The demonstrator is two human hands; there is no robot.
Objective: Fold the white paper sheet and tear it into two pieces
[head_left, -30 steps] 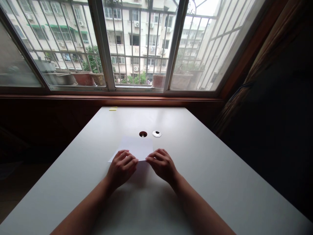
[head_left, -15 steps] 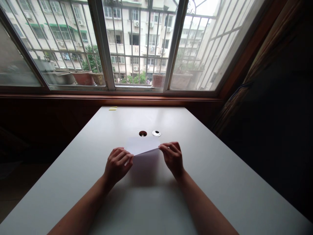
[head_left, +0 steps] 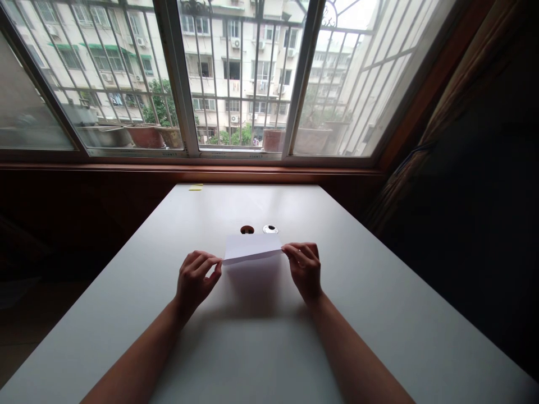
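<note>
A white sheet of paper (head_left: 253, 246) is held above the table between my two hands, its near edge slanting up to the right. My left hand (head_left: 197, 279) pinches the near left corner between thumb and fingertips. At the near right corner, my right hand (head_left: 306, 270) does the same, slightly higher. Beneath the sheet a soft shadow falls on the white tabletop (head_left: 248, 359). Whether the paper's far edge touches the table I cannot tell.
Beyond the paper are a round hole (head_left: 247, 229) in the tabletop and a white ring-shaped cover (head_left: 270, 229). Yellow strips (head_left: 196, 187) lie at the far left edge. A barred window (head_left: 236, 84) stands behind the table; a curtain (head_left: 404, 174) hangs at right.
My hands have moved slightly apart, the left one leftward and the right one rightward. The paper's near edge now slants less, and both hands still pinch it.
</note>
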